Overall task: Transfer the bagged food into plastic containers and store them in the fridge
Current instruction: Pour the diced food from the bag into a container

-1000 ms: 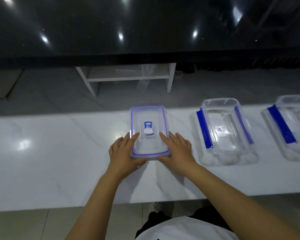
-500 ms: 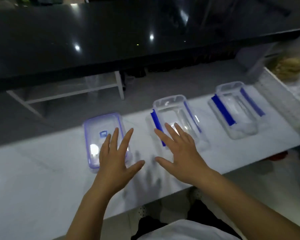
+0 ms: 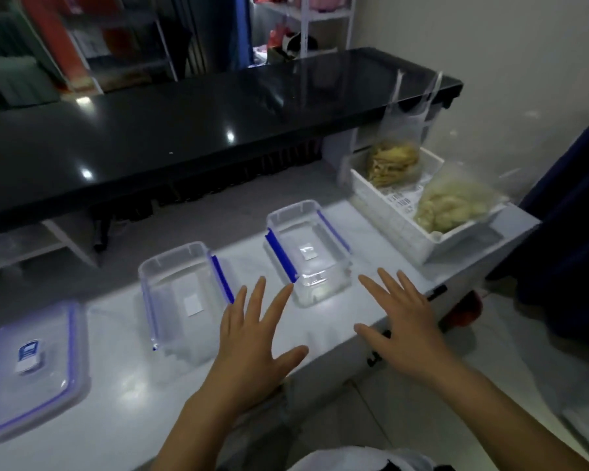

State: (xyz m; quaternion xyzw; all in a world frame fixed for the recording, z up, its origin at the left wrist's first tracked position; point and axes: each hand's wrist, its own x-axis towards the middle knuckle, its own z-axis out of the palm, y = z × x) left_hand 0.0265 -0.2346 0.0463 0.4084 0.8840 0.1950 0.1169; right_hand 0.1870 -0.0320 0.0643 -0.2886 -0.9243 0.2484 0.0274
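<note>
1. Left hand (image 3: 252, 338): over the near edge of the worktop (image 3: 123, 385), fingers spread and straight, holding nothing; fingertips near the two open containers.
2. Right hand (image 3: 402, 328): over the near right edge, likewise spread and empty, pointing toward the right end.
3. Lidded container (image 3: 28, 365): near left edge, blue-rimmed lid seated on it.
4. Middle container (image 3: 184, 294): open, empty, blue clips hanging at its sides.
5. Right container (image 3: 308, 253): open, empty, just left of the crate.
6. White crate (image 3: 398, 229): far right corner of the worktop. It holds the bagged food: a pale bag (image 3: 453, 205) toward the near end and a yellowish bag (image 3: 391, 163) behind it.
7. Step in hand, as judged: reaching for a bag. Advice: take the nearer pale bag first and grip it at the neck so the thin film does not tear or spill. Lift it clear of the crate wall. Lower it over the right container, which stands closest, and steady that container with the free hand while emptying.
</note>
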